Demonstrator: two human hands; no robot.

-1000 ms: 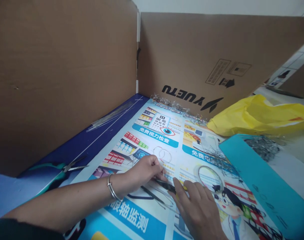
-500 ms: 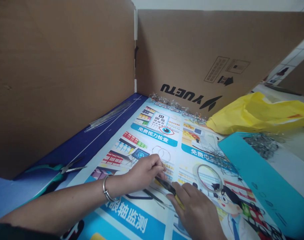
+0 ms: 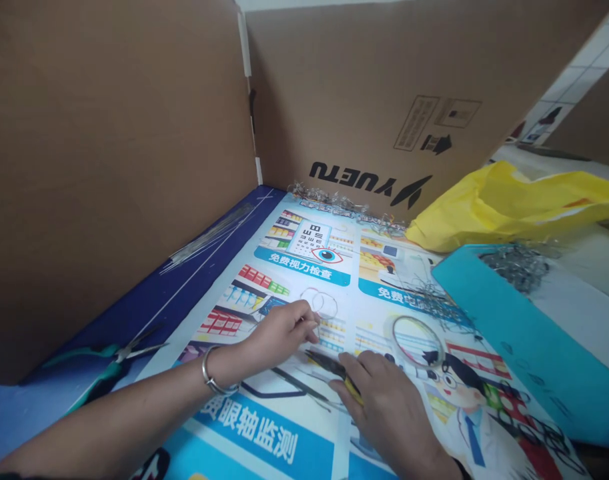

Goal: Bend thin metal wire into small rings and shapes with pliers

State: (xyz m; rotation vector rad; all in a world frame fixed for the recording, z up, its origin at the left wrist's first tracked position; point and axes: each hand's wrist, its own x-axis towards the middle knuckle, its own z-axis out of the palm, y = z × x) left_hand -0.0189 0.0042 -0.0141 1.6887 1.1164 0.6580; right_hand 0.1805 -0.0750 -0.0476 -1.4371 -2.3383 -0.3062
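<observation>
My right hand is closed round the yellow handles of a pair of pliers, whose dark jaws point up and left. My left hand, with a silver bangle at the wrist, is pinched just beyond the jaw tips. What its fingers hold is too fine to make out. Thin wire loops lie on the printed poster beyond the left hand. A larger coil of wire rests to the right. Under the hands are dark, slim strips.
Green-handled pliers lie open at left, below a bundle of straight wires. Cardboard walls stand left and behind, with wire scraps along the back. At right are a yellow bag and a blue box with tangled wire pieces.
The plier jaws have drawn back a little from my left fingers, leaving a gap. My left hand has shifted slightly up and left. The camera view has also moved a little.
</observation>
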